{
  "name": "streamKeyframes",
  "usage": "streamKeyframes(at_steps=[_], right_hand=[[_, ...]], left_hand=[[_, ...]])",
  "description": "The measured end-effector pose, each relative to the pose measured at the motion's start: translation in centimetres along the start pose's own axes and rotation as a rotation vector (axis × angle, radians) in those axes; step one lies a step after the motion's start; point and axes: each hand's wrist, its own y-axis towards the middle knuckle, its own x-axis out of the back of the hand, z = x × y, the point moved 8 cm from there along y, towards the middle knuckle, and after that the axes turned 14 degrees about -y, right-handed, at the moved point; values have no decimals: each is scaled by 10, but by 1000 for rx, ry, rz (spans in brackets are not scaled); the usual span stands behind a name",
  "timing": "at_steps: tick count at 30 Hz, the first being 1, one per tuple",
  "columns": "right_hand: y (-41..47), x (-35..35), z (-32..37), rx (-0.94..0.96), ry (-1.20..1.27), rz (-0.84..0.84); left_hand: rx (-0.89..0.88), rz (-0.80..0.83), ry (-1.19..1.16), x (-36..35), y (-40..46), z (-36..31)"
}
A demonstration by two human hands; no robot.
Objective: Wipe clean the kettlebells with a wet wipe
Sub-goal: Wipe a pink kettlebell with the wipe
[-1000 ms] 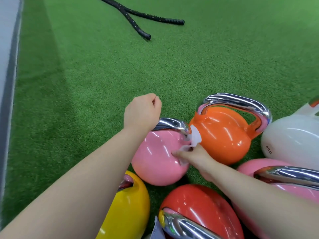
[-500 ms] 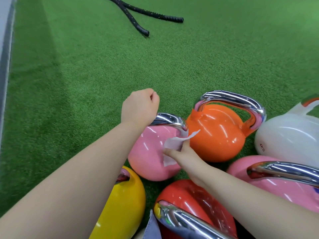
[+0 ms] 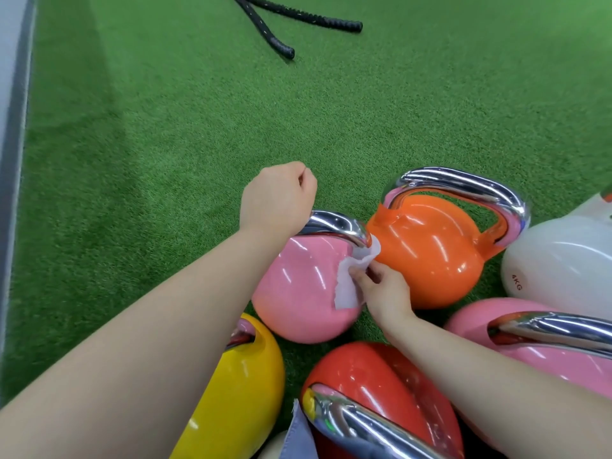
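Wiping is under way on the pink kettlebell (image 3: 298, 293), which sits on the green turf (image 3: 165, 144) at the front-left of the cluster.

- Left hand (image 3: 275, 200): fingers are curled into a fist round the chrome handle (image 3: 337, 228) of the pink kettlebell. The handle is gripped near its left end; the right end is exposed.
- Right hand (image 3: 381, 289): the wet wipe (image 3: 351, 283) is pinched between thumb and fingertips and pressed against the right flank of the pink body. The wipe's upper edge reaches the base of the handle.
- Orange kettlebell (image 3: 430, 256): placed just beside the pink one on the right, upright, handle on top. Contact between the two cannot be told.
- White kettlebell (image 3: 563, 263): found at the right edge, marked "4KG", partly cut off.
- Second pink kettlebell (image 3: 546, 362): seen under the right forearm, lower right.
- Red kettlebell (image 3: 364, 376): located at bottom centre, chrome handle toward the camera.
- Yellow kettlebell (image 3: 238, 399): found bottom left, partly covered by the left forearm.
- Black battle ropes (image 3: 281, 28): laid on the turf well apart, at the top.
- Grey strip (image 3: 13, 160): seen along the left border.
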Motion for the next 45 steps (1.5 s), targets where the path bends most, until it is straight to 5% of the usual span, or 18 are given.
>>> streamKeyframes(at_steps=[6, 15, 32, 45], right_hand=[[-4, -7, 0, -77, -3, -185], [4, -7, 18, -312, -34, -251], [13, 22, 81, 392, -134, -32], [7, 3, 38, 178, 154, -217]], left_hand=[[2, 1, 7, -1, 0, 1], [6, 5, 33, -2, 0, 0], [11, 20, -13, -2, -1, 3], [-8, 23, -33, -2, -1, 2]])
